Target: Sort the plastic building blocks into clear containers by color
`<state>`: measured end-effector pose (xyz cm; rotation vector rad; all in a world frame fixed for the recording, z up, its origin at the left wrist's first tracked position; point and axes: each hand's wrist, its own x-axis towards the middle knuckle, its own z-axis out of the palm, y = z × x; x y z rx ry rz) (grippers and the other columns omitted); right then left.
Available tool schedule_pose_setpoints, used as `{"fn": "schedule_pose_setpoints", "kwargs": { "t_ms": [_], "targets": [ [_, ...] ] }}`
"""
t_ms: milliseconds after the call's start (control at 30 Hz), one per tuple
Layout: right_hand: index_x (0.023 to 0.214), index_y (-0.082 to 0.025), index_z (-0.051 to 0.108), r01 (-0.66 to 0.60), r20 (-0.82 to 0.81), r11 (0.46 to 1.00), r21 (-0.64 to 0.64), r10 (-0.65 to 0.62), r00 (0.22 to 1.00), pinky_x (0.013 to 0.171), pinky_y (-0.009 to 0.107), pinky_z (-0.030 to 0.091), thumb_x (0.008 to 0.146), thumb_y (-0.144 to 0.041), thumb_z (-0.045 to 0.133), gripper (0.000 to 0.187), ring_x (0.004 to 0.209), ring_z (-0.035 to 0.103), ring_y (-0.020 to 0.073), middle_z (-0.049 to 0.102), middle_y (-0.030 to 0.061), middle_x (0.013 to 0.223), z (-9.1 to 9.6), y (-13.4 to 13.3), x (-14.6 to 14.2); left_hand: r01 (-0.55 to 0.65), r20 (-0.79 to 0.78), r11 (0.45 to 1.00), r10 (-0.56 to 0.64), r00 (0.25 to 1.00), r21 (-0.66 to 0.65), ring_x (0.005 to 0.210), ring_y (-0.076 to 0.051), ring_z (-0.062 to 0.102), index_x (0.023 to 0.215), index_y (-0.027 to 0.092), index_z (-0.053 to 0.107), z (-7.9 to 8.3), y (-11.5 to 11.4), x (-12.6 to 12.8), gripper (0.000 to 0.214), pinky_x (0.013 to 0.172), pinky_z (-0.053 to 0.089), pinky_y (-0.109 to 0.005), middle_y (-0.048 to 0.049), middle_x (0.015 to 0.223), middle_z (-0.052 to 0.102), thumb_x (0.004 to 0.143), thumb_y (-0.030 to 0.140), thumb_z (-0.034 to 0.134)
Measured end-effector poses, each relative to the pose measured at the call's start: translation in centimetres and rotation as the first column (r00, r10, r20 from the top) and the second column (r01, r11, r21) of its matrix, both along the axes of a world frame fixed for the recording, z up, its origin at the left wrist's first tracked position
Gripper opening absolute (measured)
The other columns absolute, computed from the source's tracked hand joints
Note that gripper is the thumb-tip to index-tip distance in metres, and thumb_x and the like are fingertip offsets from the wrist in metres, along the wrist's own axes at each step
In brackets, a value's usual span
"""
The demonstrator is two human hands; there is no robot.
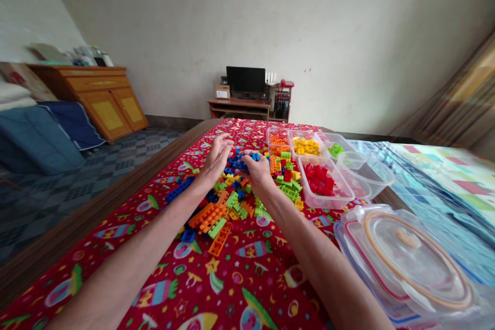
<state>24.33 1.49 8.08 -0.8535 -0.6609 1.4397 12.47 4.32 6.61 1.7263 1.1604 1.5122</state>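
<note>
A heap of toy building blocks in orange, green, yellow, red and blue lies on the red patterned tablecloth. My right hand is closed around blue building blocks at the far side of the heap. Just left of it, my left hand is raised with its fingers stretched out and its palm turned inward. More blue blocks show between the two hands. Further blue blocks lie together left of my left forearm. My fingers partly hide what the right hand grips.
Right of the heap, clear plastic boxes hold sorted blocks: orange, yellow, green and red. A round-ended clear box stands beside them. Stacked clear lids lie at the near right. A monitor stands beyond the table.
</note>
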Motion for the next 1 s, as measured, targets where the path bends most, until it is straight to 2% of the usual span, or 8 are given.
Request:
{"fn": "schedule_pose_setpoints", "kwargs": {
  "t_ms": [167, 333, 533, 633, 700, 867, 933, 1000],
  "targets": [
    [0.083, -0.019, 0.057, 0.137, -0.030, 0.983, 0.125, -0.134, 0.991, 0.057, 0.019, 0.055, 0.066, -0.013, 0.064, 0.019, 0.055, 0.054, 0.0056, 0.052, -0.0086, 0.060, 2.7, 0.1, 3.2, 0.036, -0.064, 0.999, -0.037, 0.997, -0.017, 0.106, -0.024, 0.060, 0.118, 0.015, 0.050, -0.8, 1.8, -1.4, 0.049, 0.089, 0.052, -0.040, -0.0140, 0.116, 0.060, 0.078, 0.043, 0.051],
    [0.092, -0.018, 0.058, 0.341, -0.017, 0.867, 0.363, -0.359, 0.933, 0.061, 0.019, 0.055, 0.072, -0.025, 0.066, 0.022, 0.066, 0.059, 0.0066, 0.056, -0.0053, 0.071, 6.2, 0.6, 9.3, 0.009, -0.049, 0.998, -0.012, 0.999, -0.070, 0.098, -0.023, 0.063, 0.109, 0.015, 0.056, -1.2, 3.0, -1.8, 0.042, 0.084, 0.053, -0.038, -0.0116, 0.113, 0.062, 0.073, 0.035, 0.049],
    [0.095, -0.016, 0.058, 0.316, 0.279, 0.774, 0.548, -0.526, 0.803, 0.063, 0.023, 0.056, 0.080, -0.025, 0.059, 0.018, 0.069, 0.061, 0.0063, 0.054, -0.0034, 0.076, 11.7, 2.1, 15.5, 0.014, -0.028, 0.996, -0.016, 0.999, -0.086, 0.093, -0.021, 0.065, 0.098, 0.018, 0.060, -0.7, 2.8, -1.5, 0.032, 0.080, 0.055, -0.034, -0.0080, 0.109, 0.065, 0.071, 0.029, 0.048],
    [0.093, -0.014, 0.059, 0.292, 0.500, 0.782, 0.550, -0.588, 0.635, 0.060, 0.025, 0.057, 0.076, -0.016, 0.060, 0.017, 0.061, 0.059, 0.0056, 0.053, -0.0038, 0.073, 13.1, 2.6, 18.4, 0.033, -0.028, 0.995, -0.036, 0.999, -0.094, 0.091, -0.021, 0.065, 0.095, 0.018, 0.061, -0.3, 2.5, -1.7, 0.029, 0.081, 0.055, -0.034, -0.0075, 0.105, 0.066, 0.071, 0.030, 0.049],
    [0.091, -0.012, 0.061, 0.279, 0.671, 0.809, 0.518, -0.586, 0.455, 0.057, 0.026, 0.057, 0.071, -0.011, 0.063, 0.019, 0.056, 0.058, 0.0061, 0.053, -0.0034, 0.070, 12.6, 2.6, 20.6, 0.043, -0.026, 0.995, -0.046, 0.999, -0.094, 0.091, -0.021, 0.066, 0.093, 0.018, 0.062, -0.1, 2.3, -1.8, 0.028, 0.081, 0.055, -0.034, -0.0072, 0.099, 0.067, 0.072, 0.030, 0.050],
    [0.083, -0.008, 0.065, 0.286, 0.965, 0.923, 0.259, -0.260, -0.035, 0.050, 0.026, 0.056, 0.064, -0.002, 0.065, 0.020, 0.045, 0.056, 0.0089, 0.054, 0.0000, 0.059, 8.2, 1.8, 26.7, 0.050, -0.038, 0.996, -0.053, 0.998, -0.073, 0.084, -0.020, 0.067, 0.090, 0.018, 0.064, 0.0, 2.3, -1.9, 0.025, 0.077, 0.055, -0.033, -0.0063, 0.092, 0.067, 0.071, 0.028, 0.050],
    [0.078, -0.008, 0.065, 0.341, 0.975, 0.917, 0.206, -0.164, -0.149, 0.048, 0.028, 0.055, 0.065, -0.001, 0.063, 0.016, 0.042, 0.053, 0.0096, 0.052, -0.0009, 0.054, 6.4, 1.4, 28.5, 0.062, -0.053, 0.996, -0.065, 0.996, -0.069, 0.083, -0.020, 0.067, 0.090, 0.018, 0.064, -0.1, 2.5, -1.9, 0.026, 0.076, 0.056, -0.031, -0.0061, 0.093, 0.067, 0.071, 0.029, 0.050],
    [0.075, -0.009, 0.065, 0.375, 0.981, 0.914, 0.158, -0.104, -0.162, 0.047, 0.028, 0.055, 0.064, 0.001, 0.062, 0.015, 0.041, 0.052, 0.0099, 0.050, -0.0019, 0.052, 5.1, 0.9, 29.5, 0.063, -0.070, 0.995, -0.068, 0.995, -0.073, 0.082, -0.019, 0.067, 0.089, 0.018, 0.064, -0.2, 2.6, -1.9, 0.026, 0.074, 0.055, -0.030, -0.0057, 0.092, 0.066, 0.071, 0.029, 0.050]
  ]
}}
